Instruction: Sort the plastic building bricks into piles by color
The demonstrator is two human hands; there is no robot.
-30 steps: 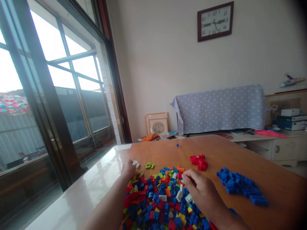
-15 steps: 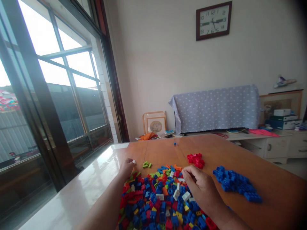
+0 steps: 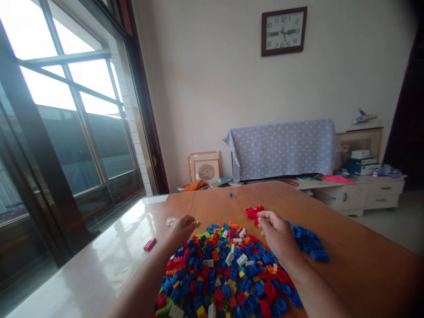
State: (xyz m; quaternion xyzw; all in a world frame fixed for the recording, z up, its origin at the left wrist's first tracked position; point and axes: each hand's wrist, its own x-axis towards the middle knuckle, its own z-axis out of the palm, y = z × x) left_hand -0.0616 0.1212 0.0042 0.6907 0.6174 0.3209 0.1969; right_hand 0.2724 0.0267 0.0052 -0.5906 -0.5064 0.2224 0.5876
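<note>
A large heap of mixed toy building bricks (image 3: 228, 265), in red, blue, white, orange, yellow and green, lies on the table between my arms. Beyond its far left side is my left hand (image 3: 184, 225), fingers curled together beside a few lime-green bricks (image 3: 197, 223). What it grips, if anything, is hidden. White bricks (image 3: 170, 221) lie just left of that hand. My right hand (image 3: 275, 226) has thumb and fingers pinched at the near right edge of a small red brick pile (image 3: 253, 212). I cannot tell whether a brick is between those fingertips.
A blue brick pile (image 3: 308, 240) lies right of my right hand. A pinkish-red brick (image 3: 150, 244) sits left of my left forearm. One small blue piece (image 3: 231, 194) is near the table's far edge. The wooden table (image 3: 212, 203) stands beside a window; a low white cabinet (image 3: 354, 194) is behind.
My view has turned slightly right. My left hand has moved from the white bricks to the green ones. My right hand has gone from the heap's far edge to the red pile.
</note>
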